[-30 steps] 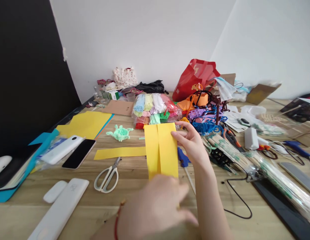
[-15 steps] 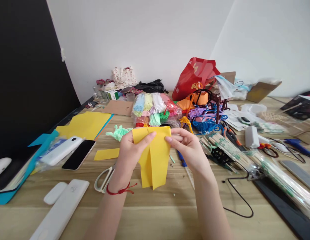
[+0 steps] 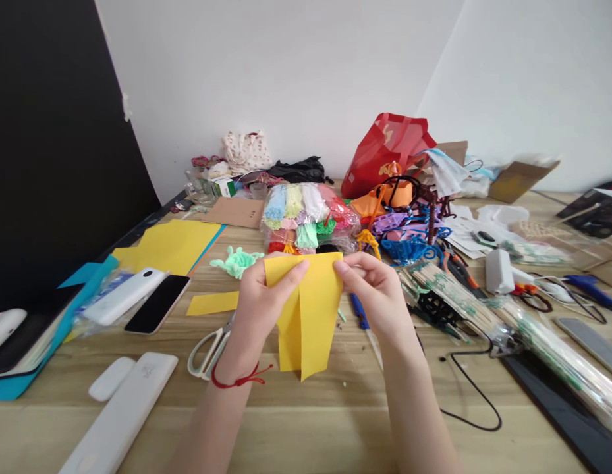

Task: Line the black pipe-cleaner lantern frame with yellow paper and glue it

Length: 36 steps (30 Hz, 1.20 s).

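Note:
A piece of folded yellow paper [image 3: 313, 316] hangs upright in front of me, held above the wooden table. It narrows toward the bottom, and an edge or fold runs down its middle. My left hand [image 3: 266, 296] pinches its upper left part, thumb in front and fingers hidden behind. At the top right corner, the thumb and fingers of my right hand [image 3: 375, 289] are closed on the same paper. Beside my left wrist lie white-handled scissors [image 3: 207, 352], partly covered by the arm. A yellow paper strip [image 3: 211, 303] rests behind them.
On the left are a black phone [image 3: 157, 304], a white device [image 3: 122, 415] and yellow sheets [image 3: 172, 243]. A bag of coloured pipe cleaners [image 3: 308, 214] stands behind my hands. To the right lie pliers [image 3: 458, 266], bundled sticks [image 3: 567, 362] and a black cable [image 3: 476, 388].
The right hand and the paper's top right corner have moved slightly to the right. The paper looks spread a little wider at the top; both hands keep hold of it.

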Available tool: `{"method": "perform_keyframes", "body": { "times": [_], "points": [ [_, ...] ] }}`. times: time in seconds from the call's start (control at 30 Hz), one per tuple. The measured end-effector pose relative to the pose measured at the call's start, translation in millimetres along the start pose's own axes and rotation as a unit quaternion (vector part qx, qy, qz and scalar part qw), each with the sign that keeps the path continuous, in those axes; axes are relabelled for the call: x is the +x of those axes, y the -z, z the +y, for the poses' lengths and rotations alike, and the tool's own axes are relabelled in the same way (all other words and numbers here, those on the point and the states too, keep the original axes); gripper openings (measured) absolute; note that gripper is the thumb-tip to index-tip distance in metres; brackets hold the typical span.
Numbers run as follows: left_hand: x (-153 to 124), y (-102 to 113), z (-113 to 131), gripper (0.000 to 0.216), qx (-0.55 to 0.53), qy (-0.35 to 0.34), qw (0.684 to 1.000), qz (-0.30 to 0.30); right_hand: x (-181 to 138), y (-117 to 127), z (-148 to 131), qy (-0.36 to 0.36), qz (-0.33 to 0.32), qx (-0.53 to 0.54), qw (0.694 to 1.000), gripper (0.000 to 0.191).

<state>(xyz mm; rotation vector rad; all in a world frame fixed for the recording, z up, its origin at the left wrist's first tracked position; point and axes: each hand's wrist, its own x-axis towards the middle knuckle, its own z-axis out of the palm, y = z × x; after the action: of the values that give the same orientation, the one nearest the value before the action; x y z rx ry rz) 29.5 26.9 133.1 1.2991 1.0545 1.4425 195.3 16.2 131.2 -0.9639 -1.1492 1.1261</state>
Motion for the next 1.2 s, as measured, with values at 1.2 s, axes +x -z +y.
{"method": "perform_keyframes", "body": {
  "times": [1.2],
  "points": [
    [17.3,18.0,-8.4,0.029,-0.072,-0.016,0.987,0.146,8.1,7.0,12.7,-0.043,-0.121,-0.076,0.989,0.022]
  ]
}}
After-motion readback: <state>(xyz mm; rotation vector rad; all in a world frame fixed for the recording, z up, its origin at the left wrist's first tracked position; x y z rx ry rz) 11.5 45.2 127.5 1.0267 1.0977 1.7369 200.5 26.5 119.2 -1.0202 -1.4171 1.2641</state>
